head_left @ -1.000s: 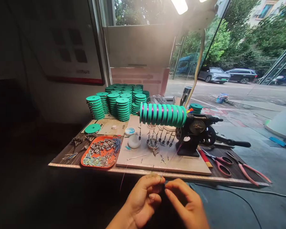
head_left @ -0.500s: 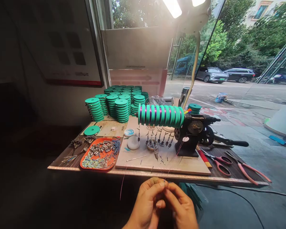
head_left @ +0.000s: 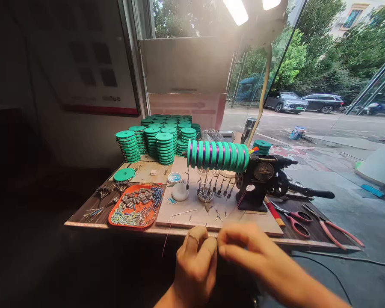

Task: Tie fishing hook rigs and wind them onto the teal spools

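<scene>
Hands (head_left: 216, 259) pinched closed, grip contents unclear, before wooden bench (head_left: 96, 201), dim wall (head_left: 90, 137) left, sunlit street (head_left: 324, 128) outside

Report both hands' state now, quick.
Left hand: fingers pinched together, any item between them too small to tell.
Right hand: blurred, thumb and finger nearly meeting, hold cannot be told.

Thin pink line (head_left: 241, 198) (faint), slanting above board (head_left: 259, 223)

Outside, a silver car (head_left: 287, 102) beside a dark car (head_left: 324, 103), green trees (head_left: 356, 55) behind, a bluish bucket (head_left: 297, 133) nearer
</scene>
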Available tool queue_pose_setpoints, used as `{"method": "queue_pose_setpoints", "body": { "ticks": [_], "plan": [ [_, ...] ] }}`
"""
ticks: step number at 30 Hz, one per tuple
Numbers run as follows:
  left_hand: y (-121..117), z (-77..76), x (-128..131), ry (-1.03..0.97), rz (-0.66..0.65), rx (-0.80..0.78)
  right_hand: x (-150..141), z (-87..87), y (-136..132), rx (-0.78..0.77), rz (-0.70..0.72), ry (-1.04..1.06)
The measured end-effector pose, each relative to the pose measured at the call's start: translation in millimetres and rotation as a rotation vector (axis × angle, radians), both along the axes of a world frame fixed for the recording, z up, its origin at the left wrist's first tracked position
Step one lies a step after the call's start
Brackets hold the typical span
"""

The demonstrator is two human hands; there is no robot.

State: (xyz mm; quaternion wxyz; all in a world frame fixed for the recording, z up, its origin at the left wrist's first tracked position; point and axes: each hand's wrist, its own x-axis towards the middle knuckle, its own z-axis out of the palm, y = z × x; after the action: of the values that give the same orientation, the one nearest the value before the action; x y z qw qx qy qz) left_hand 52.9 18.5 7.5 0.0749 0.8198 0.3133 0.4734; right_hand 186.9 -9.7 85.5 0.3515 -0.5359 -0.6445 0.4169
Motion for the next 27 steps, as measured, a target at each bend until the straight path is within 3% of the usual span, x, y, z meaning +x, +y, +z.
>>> {"method": "queue_pose_setpoints", "body": {
  "ticks": [4, 8, 11, 14, 16, 18, 23, 27],
  "plan": [
    [6.2, -2.9, -6.1, 0.038, 0.018, 0.204, -3.6, 24.3, 49.2, -0.220, 0.122, -0.052],
    [8.3, 4.6, -9.3, 0.091, -0.055, 0.085, -14.3, 24.3, 81.5, -0.282, 0.198, -0.143],
    [7.5, 11.3, -5.2, -0.120, -0.098, -0.277, -15.6, 22.3, 78.0, -0.237, 0.213, -0.163],
    [8.9, 18.1, 0.3, -0.511, -0.180, -1.059, -3.7, 17.1, 51.2, 0.006, 0.062, -0.172],
    [10.5, 20.6, 2.6, -0.824, -0.231, -1.607, 7.7, 4.1, 26.8, 0.295, -0.174, -0.219],
    [11.2, 20.4, 4.1, -1.051, -0.272, -1.915, 15.2, -19.0, 3.5, 0.399, -0.322, -0.222],
    [5.9, 14.8, 8.2, -1.158, -0.341, -2.030, -2.0, -86.5, -28.7, 0.410, -0.368, 0.008],
    [-1.9, 13.6, 12.8, -1.200, -0.378, -1.975, -29.2, -110.4, -28.8, 0.363, -0.592, 0.250]
  ]
}}
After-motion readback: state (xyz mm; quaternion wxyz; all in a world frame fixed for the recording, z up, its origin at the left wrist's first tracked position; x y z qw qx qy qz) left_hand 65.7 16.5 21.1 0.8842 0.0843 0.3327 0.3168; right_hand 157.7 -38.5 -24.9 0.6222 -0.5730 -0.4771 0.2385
